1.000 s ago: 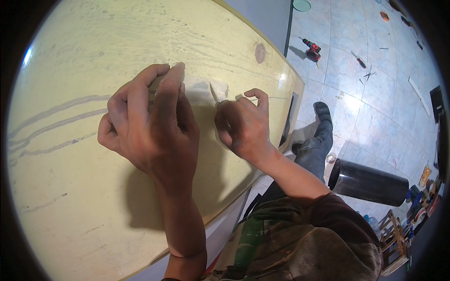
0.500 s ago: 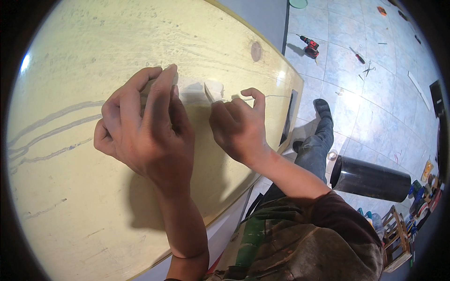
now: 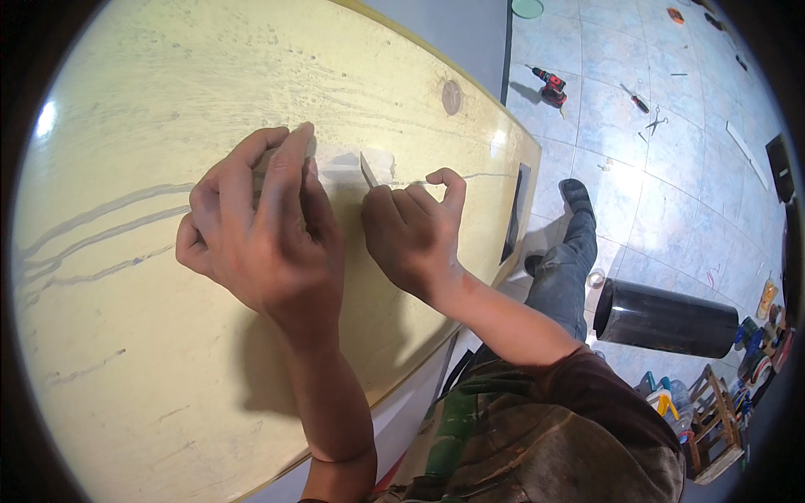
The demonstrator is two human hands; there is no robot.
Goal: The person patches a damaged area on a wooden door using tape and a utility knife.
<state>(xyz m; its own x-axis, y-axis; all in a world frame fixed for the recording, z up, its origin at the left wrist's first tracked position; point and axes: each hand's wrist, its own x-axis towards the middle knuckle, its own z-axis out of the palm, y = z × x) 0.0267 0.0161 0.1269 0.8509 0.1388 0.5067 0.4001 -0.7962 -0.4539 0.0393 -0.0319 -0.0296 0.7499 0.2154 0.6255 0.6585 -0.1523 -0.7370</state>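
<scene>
A large pale-yellow glossy panel point(image 3: 151, 318) with grey streaks lies under both hands. My left hand point(image 3: 268, 226) is over its middle, fingers bent and drawn together near a whitish patch point(image 3: 381, 161); what they hold, if anything, is hidden. Just to the right, my right hand point(image 3: 411, 235) is closed on a small, thin, pointed knife blade point(image 3: 367, 171), its tip angled up and left over the patch. Its little finger sticks out in a curl. The blade's lower end is covered by the fingers.
On the tiled floor to the right are a red-black cordless drill point(image 3: 550, 86), a screwdriver point(image 3: 636, 99), scissors point(image 3: 657, 120) and a black cylinder point(image 3: 667, 318). A wooden crate point(image 3: 713, 432) stands at lower right. The panel has a dark slot point(image 3: 516, 214) near its right edge.
My right hand has shifted slightly left with the blade, closer to my left hand. The left hand keeps nearly the same pose; the whole view has moved a little.
</scene>
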